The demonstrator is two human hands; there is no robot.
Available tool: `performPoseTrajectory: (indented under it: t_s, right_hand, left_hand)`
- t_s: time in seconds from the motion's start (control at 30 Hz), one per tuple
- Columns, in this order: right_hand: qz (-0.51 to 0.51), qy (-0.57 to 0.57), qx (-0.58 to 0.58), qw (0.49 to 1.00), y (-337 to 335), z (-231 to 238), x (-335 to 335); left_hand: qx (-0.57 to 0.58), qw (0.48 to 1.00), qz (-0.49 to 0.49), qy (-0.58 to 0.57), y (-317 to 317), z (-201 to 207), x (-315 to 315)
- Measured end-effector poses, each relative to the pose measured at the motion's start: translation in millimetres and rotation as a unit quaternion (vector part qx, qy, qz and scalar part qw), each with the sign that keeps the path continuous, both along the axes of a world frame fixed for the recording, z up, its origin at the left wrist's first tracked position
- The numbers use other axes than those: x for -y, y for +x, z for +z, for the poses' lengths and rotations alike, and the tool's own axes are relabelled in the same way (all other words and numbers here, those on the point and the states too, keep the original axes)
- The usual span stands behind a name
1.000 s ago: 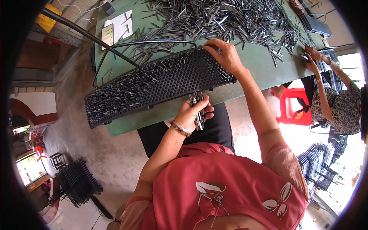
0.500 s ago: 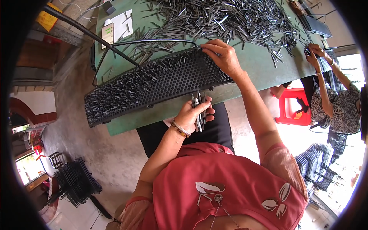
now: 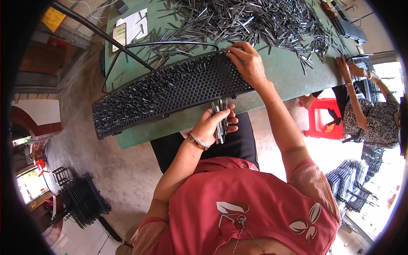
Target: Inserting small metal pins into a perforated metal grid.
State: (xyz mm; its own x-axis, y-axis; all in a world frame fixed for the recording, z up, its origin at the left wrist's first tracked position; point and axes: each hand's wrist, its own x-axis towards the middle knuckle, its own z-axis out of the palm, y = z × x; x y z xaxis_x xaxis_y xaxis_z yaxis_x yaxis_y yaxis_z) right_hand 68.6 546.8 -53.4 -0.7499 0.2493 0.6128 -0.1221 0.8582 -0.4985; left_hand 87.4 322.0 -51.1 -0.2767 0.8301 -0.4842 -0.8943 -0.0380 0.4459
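Note:
My left hand [image 3: 211, 124] is closed round a bundle of thin dark strips [image 3: 219, 131], held upright over my lap just below the panel's near edge. A long black perforated panel [image 3: 191, 93] on a metal frame lies slanted across the table's near edge. Short strips [image 3: 127, 102] stick up densely from its left part, while rows of round holes show bare on the right. Over the panel's far right corner, my right hand [image 3: 251, 66] has its thumb and fingers drawn together at the holes. Whatever sits between those fingertips is too small to name.
Loose dark strips [image 3: 250, 21] make a large pile on the green table [image 3: 293, 78]. A phone [image 3: 120, 35] and white paper [image 3: 135, 24] lie at the far left. Rightward, another person's hands [image 3: 350, 70] work near a red stool [image 3: 321, 119]. Stacked black frames [image 3: 85, 199] stand lower left.
My right hand has shifted slightly right along the panel's far edge. The left hand keeps its bundle in nearly the same place. The other person's hands have moved a little lower and spread.

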Motion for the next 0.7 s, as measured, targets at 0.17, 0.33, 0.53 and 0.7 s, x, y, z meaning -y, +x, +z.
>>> performPoseTrajectory:
  t_s: [0.17,0.33,0.53,0.7]
  right_hand:
    - [0.059,-0.215,0.143,0.964,33.3,31.0,20.6]
    - [0.228,-0.301,0.311,0.872,59.7,46.4,38.8]
    - [0.125,-0.487,0.315,0.805,66.0,40.0,36.1]
    - [0.119,-0.515,0.240,0.814,58.4,36.3,22.2]
  left_hand:
    - [-0.046,0.999,0.018,0.021,-3.8,11.5,1.5]
    - [-0.110,0.993,0.029,0.026,-5.3,12.5,-0.8]
    - [-0.070,0.997,0.038,-0.018,-2.0,14.5,-7.2]
    - [-0.070,0.996,0.048,-0.036,-4.6,3.0,-11.0]
